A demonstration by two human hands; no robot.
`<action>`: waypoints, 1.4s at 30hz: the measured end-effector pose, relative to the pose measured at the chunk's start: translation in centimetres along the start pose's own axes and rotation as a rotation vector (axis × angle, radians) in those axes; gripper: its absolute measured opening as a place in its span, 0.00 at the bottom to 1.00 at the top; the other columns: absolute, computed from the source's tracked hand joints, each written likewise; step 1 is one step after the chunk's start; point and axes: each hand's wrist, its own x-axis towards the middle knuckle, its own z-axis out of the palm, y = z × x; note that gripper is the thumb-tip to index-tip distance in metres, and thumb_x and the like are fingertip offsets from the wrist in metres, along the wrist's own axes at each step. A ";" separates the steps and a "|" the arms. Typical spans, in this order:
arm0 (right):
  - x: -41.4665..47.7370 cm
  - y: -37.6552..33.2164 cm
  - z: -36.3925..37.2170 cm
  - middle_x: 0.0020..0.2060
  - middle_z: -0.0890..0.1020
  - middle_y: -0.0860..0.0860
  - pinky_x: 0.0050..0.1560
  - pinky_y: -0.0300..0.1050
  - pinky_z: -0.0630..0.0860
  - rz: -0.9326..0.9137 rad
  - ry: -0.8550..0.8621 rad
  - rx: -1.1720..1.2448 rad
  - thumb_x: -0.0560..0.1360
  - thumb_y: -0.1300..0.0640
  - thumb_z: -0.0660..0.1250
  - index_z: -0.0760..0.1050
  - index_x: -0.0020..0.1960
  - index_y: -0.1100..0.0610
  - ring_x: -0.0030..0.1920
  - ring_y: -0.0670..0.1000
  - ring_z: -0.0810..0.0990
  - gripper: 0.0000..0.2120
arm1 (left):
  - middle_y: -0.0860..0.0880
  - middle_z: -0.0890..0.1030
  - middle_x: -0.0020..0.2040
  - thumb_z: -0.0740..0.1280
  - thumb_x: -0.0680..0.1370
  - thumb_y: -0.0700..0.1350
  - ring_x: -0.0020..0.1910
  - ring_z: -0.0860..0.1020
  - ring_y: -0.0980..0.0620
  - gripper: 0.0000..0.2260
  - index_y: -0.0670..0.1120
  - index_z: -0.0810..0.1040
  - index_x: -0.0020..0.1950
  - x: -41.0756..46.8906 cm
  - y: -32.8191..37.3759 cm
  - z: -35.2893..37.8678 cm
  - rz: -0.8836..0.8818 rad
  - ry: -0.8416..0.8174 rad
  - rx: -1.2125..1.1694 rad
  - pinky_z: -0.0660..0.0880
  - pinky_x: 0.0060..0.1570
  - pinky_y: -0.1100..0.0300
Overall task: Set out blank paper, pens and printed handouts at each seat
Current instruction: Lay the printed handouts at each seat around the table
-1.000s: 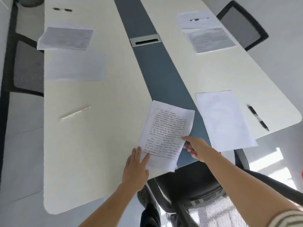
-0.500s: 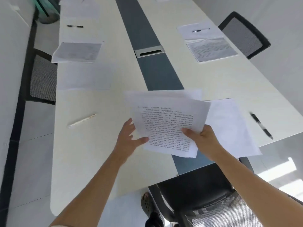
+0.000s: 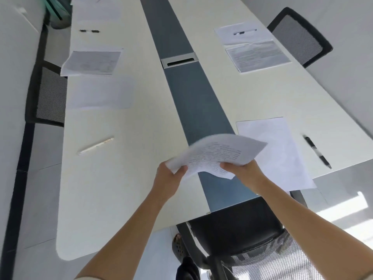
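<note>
A bent bundle of printed handouts [image 3: 220, 154] hangs above the near end of the long white table [image 3: 141, 178]. My left hand [image 3: 171, 178] grips its left corner and my right hand [image 3: 244, 170] grips its lower right edge. To the right lies a blank sheet [image 3: 276, 154] with a black pen [image 3: 316, 151] beside it. A white pen [image 3: 95, 146] lies on the near left half. Farther on the left lie a blank sheet [image 3: 101, 92], a printed handout [image 3: 92, 62] and a black pen [image 3: 89, 31]. At the far right lie a handout [image 3: 257, 55] and a blank sheet with a pen [image 3: 245, 32].
A blue-grey strip [image 3: 193, 102] with a metal cable slot [image 3: 179, 60] runs down the table's middle. Mesh chairs stand at the left [image 3: 50, 96], at the far right [image 3: 298, 37] and right below me [image 3: 252, 235]. My foot in a dark shoe [image 3: 178, 247] shows under the table's end.
The handouts lay on the table's near end a second ago. Both hands lifted them, and now the bundle is bent and tilted flatter, with my left hand closed on its corner.
</note>
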 end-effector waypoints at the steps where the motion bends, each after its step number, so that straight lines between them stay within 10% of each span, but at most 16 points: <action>1: 0.3 -0.2 0.0 0.45 0.83 0.46 0.41 0.33 0.79 0.008 0.020 -0.021 0.71 0.66 0.74 0.77 0.53 0.53 0.47 0.44 0.81 0.15 | 0.50 0.80 0.54 0.67 0.78 0.41 0.52 0.78 0.52 0.13 0.45 0.77 0.62 0.0 0.0 0.1 -0.009 -0.001 -0.022 0.75 0.53 0.60; 7: 4.3 1.6 0.1 0.51 0.83 0.52 0.50 0.48 0.80 0.198 0.006 -0.236 0.72 0.61 0.74 0.79 0.56 0.57 0.46 0.53 0.81 0.14 | 0.49 0.81 0.48 0.66 0.77 0.40 0.45 0.79 0.51 0.11 0.46 0.76 0.60 -0.5 -3.2 0.2 -0.188 0.117 0.054 0.74 0.39 0.64; 17: 7.3 4.5 0.3 0.48 0.81 0.51 0.34 0.40 0.76 0.291 -0.023 -0.554 0.74 0.50 0.72 0.75 0.46 0.54 0.38 0.51 0.81 0.09 | 0.51 0.67 0.70 0.63 0.79 0.45 0.67 0.67 0.54 0.19 0.49 0.67 0.70 -4.4 -8.4 4.3 -0.069 -0.090 0.636 0.69 0.63 0.62; 19: 6.3 4.4 -1.9 0.44 0.83 0.51 0.41 0.43 0.77 0.202 0.099 -0.726 0.74 0.44 0.69 0.78 0.46 0.53 0.44 0.56 0.83 0.13 | 0.50 0.63 0.73 0.63 0.79 0.48 0.69 0.64 0.52 0.21 0.50 0.65 0.71 -4.1 -8.3 5.2 -0.006 -0.102 0.728 0.68 0.65 0.61; 22: 4.3 6.5 -6.9 0.63 0.79 0.51 0.56 0.53 0.75 0.130 0.327 -0.942 0.76 0.43 0.64 0.74 0.66 0.50 0.63 0.56 0.76 0.20 | 0.48 0.54 0.78 0.62 0.79 0.53 0.75 0.56 0.48 0.25 0.53 0.60 0.74 -3.5 -8.3 6.6 0.040 -0.160 0.869 0.61 0.72 0.56; 25: 2.3 10.0 -10.6 0.76 0.60 0.55 0.66 0.61 0.68 0.283 0.192 -1.147 0.76 0.40 0.64 0.61 0.76 0.47 0.75 0.60 0.58 0.32 | 0.46 0.47 0.79 0.62 0.78 0.57 0.78 0.48 0.43 0.30 0.55 0.53 0.77 -3.1 -9.0 7.8 0.043 -0.254 0.990 0.54 0.75 0.50; 42: 3.6 10.6 -8.6 0.78 0.52 0.55 0.68 0.60 0.66 0.224 0.059 -1.178 0.74 0.38 0.66 0.56 0.76 0.41 0.78 0.59 0.49 0.35 | 0.46 0.47 0.80 0.63 0.77 0.59 0.79 0.47 0.43 0.31 0.56 0.55 0.77 -1.1 -9.7 7.1 0.034 -0.245 1.104 0.56 0.74 0.49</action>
